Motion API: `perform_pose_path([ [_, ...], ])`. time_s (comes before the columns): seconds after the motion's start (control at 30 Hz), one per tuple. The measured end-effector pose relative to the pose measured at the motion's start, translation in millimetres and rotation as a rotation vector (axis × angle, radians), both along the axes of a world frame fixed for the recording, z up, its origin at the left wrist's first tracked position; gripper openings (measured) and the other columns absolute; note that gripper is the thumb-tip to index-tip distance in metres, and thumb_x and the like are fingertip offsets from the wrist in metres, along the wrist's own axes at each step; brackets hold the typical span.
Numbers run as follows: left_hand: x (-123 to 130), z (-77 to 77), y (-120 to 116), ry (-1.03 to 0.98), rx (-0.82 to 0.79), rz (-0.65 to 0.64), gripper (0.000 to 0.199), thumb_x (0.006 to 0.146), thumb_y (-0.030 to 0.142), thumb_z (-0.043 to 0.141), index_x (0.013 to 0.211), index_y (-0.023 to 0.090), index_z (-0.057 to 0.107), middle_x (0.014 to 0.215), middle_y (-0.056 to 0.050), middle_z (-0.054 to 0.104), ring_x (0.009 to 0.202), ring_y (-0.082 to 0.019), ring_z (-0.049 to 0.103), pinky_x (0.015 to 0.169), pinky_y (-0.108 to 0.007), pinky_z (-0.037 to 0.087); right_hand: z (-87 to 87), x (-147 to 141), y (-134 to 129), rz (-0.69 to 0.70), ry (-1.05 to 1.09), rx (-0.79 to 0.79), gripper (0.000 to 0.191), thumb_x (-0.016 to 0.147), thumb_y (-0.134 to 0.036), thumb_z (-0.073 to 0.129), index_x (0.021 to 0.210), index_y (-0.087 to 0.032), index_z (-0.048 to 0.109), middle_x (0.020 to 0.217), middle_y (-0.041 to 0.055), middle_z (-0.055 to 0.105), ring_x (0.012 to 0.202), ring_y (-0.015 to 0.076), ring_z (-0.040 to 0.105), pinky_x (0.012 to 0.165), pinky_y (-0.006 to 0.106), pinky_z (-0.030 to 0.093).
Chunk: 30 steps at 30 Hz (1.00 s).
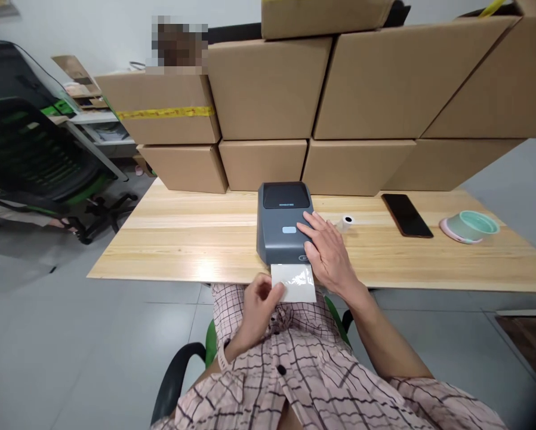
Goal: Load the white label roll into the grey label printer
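Label (300, 285): we find it at the near end of the printer (274, 242), its far edge at the printer's front and its near part reaching out past the near edge of the table (182, 239). We see its visible part slightly longer left to right than near to far, whereas the printer's long axis runs near to far.

Our left hand (256, 310) is the nearer one: it pinches the left edge between thumb and fingers, so the label lies to its right and the printer lies far of it. We cannot tell how the fingertips under the sheet sit.

Our right hand (333, 255) is spread on the right part of the printer's top, fingers toward far left; from it, the label lies near and left. We note the roll (347, 221) just right of the printer, with the phone (406, 215) farther right.
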<state>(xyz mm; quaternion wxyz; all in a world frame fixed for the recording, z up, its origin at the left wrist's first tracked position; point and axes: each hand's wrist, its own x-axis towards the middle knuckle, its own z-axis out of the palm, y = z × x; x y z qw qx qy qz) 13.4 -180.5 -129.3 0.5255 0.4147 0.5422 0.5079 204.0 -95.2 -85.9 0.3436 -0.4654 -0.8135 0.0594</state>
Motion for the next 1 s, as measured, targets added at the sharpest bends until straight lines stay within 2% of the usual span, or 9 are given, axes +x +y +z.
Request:
perform_pose_path([
  [0.07, 2.3, 1.3, 0.9, -0.116, -0.115, -0.19, 0.041, 0.08, 0.054, 0.079, 0.069, 0.018, 0.062, 0.061, 0.003, 0.055, 0.055, -0.01, 0.045, 0.056, -0.025, 0.04, 0.6, -0.4, -0.7, -0.008, -0.009, 0.002, 0.044, 0.107, -0.031, 0.032, 0.144, -0.023, 0.056, 0.161, 0.0088, 0.051, 0.156, 0.0249, 0.037, 0.129, 0.056, 0.027],
  [0.13, 3.4, 3.7, 7.1, -0.152, -0.16, -0.241, 0.042, 0.077, 0.055, 0.081, 0.068, 0.017, 0.066, 0.057, 0.003, 0.055, 0.052, -0.009, 0.042, 0.054, -0.024, 0.037, 1.7, 0.2, -1.1, -0.01, -0.028, 0.001, 0.045, 0.108, -0.031, 0.031, 0.145, -0.025, 0.055, 0.161, 0.0083, 0.051, 0.155, 0.0249, 0.038, 0.128, 0.057, 0.027],
  [0.33, -0.2, -5.8, 18.4, -0.144, -0.041, -0.23, 0.043, 0.073, 0.058, 0.083, 0.078, 0.016, 0.073, 0.076, -0.003, 0.072, 0.07, -0.016, 0.06, 0.07, -0.03, 0.05, 12.8, 4.7, 4.3, 0.003, -0.18, 0.039, 0.041, 0.109, -0.043, 0.037, 0.142, -0.035, 0.061, 0.16, 0.0043, 0.052, 0.153, 0.0297, 0.04, 0.128, 0.064, 0.015],
  [0.43, -10.1, -8.8, 17.2, -0.093, -0.036, -0.218, 0.041, 0.077, 0.057, 0.081, 0.077, 0.018, 0.068, 0.065, 0.002, 0.063, 0.057, -0.011, 0.051, 0.058, -0.025, 0.043, 25.7, 3.1, 13.1, 0.055, -0.261, 0.054, 0.041, 0.105, -0.055, 0.044, 0.134, -0.037, 0.067, 0.161, 0.0011, 0.051, 0.156, 0.035, 0.033, 0.129, 0.067, 0.009],
  [0.53, -23.4, -2.7, 20.0, 0.02, 0.058, -0.026, 0.042, 0.09, 0.057, 0.069, 0.072, 0.02, 0.06, 0.057, 0.005, 0.051, 0.053, -0.01, 0.044, 0.055, -0.024, 0.04, 35.2, 0.8, 22.0, 0.149, -0.316, 0.041, 0.041, 0.102, -0.061, 0.049, 0.127, -0.036, 0.069, 0.156, -0.0001, 0.057, 0.158, 0.0354, 0.031, 0.129, 0.067, 0.008],
  [0.6, -29.6, 4.3, 26.1, 0.106, 0.184, 0.117, 0.036, 0.097, 0.054, 0.061, 0.085, 0.021, 0.066, 0.074, 0.0, 0.064, 0.07, -0.014, 0.059, 0.068, -0.027, 0.049, 34.3, 2.6, 23.2, 0.183, -0.307, 0.021, 0.043, 0.103, -0.062, 0.047, 0.128, -0.035, 0.068, 0.156, 0.0006, 0.057, 0.159, 0.0335, 0.029, 0.129, 0.067, 0.009],
  [0.67, -31.0, 11.0, 34.3, 0.169, 0.284, 0.163, 0.037, 0.1, 0.052, 0.057, 0.118, 0.023, 0.068, 0.119, -0.008, 0.071, 0.109, -0.022, 0.066, 0.094, -0.034, 0.053, 26.8, 8.5, 18.8, 0.177, -0.226, -0.016, 0.048, 0.104, -0.062, 0.041, 0.136, -0.034, 0.063, 0.164, 0.0025, 0.048, 0.16, 0.0318, 0.027, 0.129, 0.068, 0.011],
  [0.77, -25.6, 16.4, 46.3, 0.143, 0.288, 0.046, 0.061, 0.103, 0.052, 0.05, 0.157, 0.027, 0.043, 0.168, -0.009, 0.04, 0.152, -0.028, 0.041, 0.123, -0.043, 0.037, 8.3, 21.6, 6.0, 0.107, 0.03, -0.142, 0.056, 0.106, -0.063, 0.036, 0.153, -0.036, 0.047, 0.172, 0.0047, 0.032, 0.161, 0.0302, 0.024, 0.128, 0.068, 0.016],
  [1.0, -9.2, 5.9, 57.3, 0.052, 0.269, 0.028, 0.07, 0.105, 0.056, 0.042, 0.165, 0.024, 0.03, 0.173, -0.006, 0.029, 0.161, -0.026, 0.027, 0.133, -0.041, 0.024, -12.4, 29.7, -10.8, 0.084, 0.554, -0.545, 0.065, 0.103, -0.066, 0.039, 0.162, -0.038, 0.035, 0.173, 0.0006, 0.03, 0.161, 0.0287, 0.024, 0.132, 0.06, 0.018],
])
